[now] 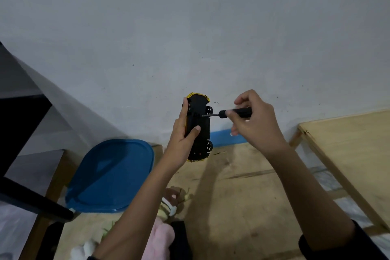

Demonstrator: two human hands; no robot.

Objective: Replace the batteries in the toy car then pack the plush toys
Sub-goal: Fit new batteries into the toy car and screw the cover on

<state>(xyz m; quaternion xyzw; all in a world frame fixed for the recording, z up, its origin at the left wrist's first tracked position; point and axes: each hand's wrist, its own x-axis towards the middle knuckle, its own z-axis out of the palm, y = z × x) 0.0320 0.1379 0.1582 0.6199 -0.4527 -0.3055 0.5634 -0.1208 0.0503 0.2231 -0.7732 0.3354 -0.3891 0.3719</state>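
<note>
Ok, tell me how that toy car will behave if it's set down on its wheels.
The toy car looks like stiff plastic and probably light: the left hand alone holds it up. Its free wheels suggest it may roll once released.

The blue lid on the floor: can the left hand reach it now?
Probably not now: the left hand holds the toy car up. Nothing else blocks the blue lid below it.

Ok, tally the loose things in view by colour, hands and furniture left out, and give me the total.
Black: 2, the toy car, underside showing with gold edges, in the left hand, and the screwdriver in the right hand
Blue: 1, the lid
Pink: 1, the plush toy
White: 1, the plush toy
Total: 5
</note>
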